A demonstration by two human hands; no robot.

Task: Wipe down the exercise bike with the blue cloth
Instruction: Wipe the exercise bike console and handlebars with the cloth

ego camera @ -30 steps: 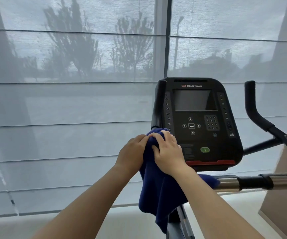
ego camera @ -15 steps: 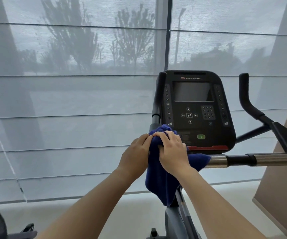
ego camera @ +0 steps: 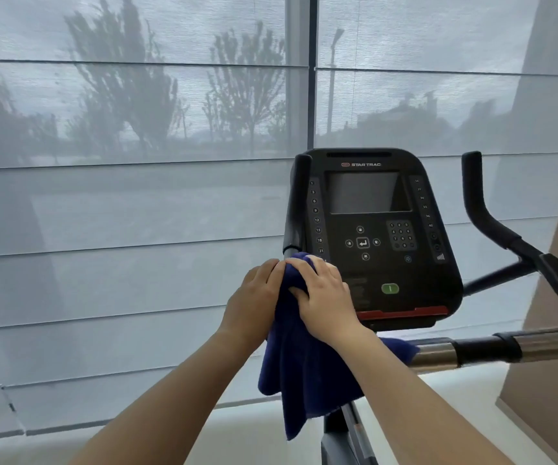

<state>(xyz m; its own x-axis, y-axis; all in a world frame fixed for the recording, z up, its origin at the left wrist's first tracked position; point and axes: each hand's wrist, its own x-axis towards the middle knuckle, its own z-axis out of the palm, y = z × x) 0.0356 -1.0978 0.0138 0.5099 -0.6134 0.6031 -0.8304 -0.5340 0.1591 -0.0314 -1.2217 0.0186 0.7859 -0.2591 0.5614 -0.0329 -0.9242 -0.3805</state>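
Both hands clasp the blue cloth [ego camera: 308, 357] around the bike's left handlebar [ego camera: 296, 203], left hand [ego camera: 254, 300] beside right hand [ego camera: 324, 303]. Cloth hangs below the grip; the console [ego camera: 378, 236] stands just right.

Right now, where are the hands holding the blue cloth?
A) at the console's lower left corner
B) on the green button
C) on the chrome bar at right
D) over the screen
A: the left hand and right hand grip the blue cloth at the lower left corner of the console, below the left upright grip.
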